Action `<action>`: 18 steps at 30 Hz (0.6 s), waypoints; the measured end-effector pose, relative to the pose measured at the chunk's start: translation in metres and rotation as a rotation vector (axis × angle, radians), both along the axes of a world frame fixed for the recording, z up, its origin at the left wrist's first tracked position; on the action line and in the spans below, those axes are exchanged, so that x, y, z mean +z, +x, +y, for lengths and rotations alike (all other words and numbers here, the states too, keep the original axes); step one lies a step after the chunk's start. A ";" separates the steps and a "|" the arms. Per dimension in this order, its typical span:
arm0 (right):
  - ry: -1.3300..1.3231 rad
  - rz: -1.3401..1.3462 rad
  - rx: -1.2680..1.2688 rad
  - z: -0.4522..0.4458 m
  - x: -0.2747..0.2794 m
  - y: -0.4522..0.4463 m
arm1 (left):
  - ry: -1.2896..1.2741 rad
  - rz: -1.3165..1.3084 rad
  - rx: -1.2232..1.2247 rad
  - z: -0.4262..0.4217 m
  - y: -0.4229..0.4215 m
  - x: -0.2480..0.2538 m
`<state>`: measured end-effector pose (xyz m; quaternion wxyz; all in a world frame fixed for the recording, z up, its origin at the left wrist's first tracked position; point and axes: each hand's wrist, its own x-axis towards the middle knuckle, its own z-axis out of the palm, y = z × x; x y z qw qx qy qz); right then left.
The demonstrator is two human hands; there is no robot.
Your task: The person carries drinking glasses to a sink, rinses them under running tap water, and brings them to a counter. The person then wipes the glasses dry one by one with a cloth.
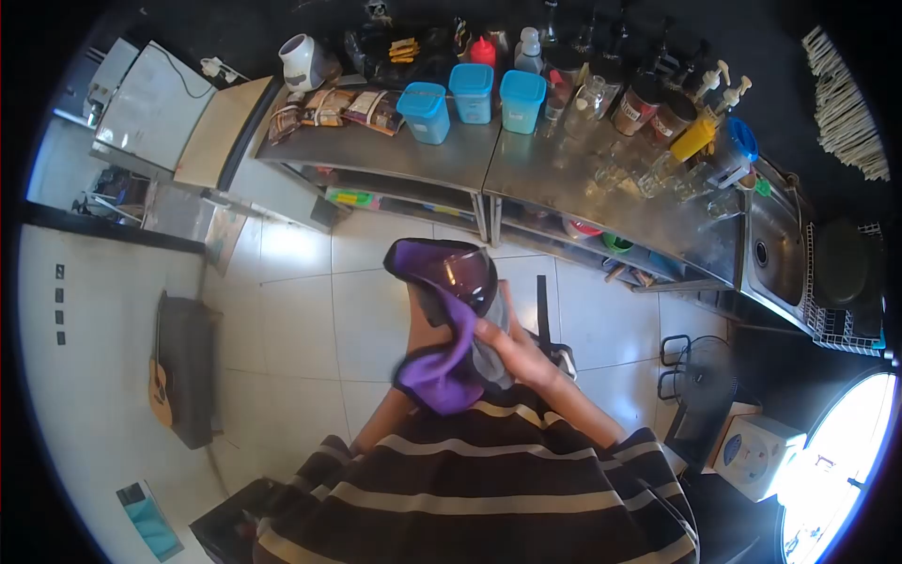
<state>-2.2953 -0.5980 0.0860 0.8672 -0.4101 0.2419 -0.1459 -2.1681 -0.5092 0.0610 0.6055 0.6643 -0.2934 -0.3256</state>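
A purple cloth with a dark edge (451, 381) hangs in folds in front of my striped shirt. Its upper end lies around a shiny, rounded, dark see-through vessel (465, 271), which looks like glass. My right hand (515, 352) is closed on the right side of the cloth, just below the vessel, with the thumb pressed on the fabric. A grey part of the cloth shows under that hand. Of my left hand (423, 321), only a patch of skin shows behind the cloth at the left. Its fingers are hidden.
Ahead stands a steel counter (451, 162) bearing blue-lidded tubs (426, 117), packets (374, 110), jars and glass bottles (590, 97). To the right are a sink (778, 249), a wire rack (850, 324) and a fan (707, 368). A guitar (160, 385) leans at the left.
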 end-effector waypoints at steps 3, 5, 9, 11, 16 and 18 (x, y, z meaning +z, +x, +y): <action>-0.080 -0.021 0.004 0.005 0.001 -0.013 | 0.082 0.176 0.058 0.004 -0.017 0.022; -0.244 0.120 0.098 0.012 0.006 -0.022 | 0.056 0.220 0.024 0.016 -0.019 -0.005; -0.325 0.054 0.114 0.023 0.018 -0.033 | -0.013 0.009 0.038 0.031 -0.050 -0.002; -0.390 0.049 0.109 0.028 0.017 -0.038 | -0.044 0.043 0.010 0.037 -0.059 -0.001; -0.350 0.290 0.012 0.039 -0.022 -0.052 | -0.121 0.121 -0.042 0.047 -0.075 0.006; -0.410 0.233 0.019 0.032 -0.010 -0.059 | -0.329 0.261 0.004 0.033 -0.093 0.041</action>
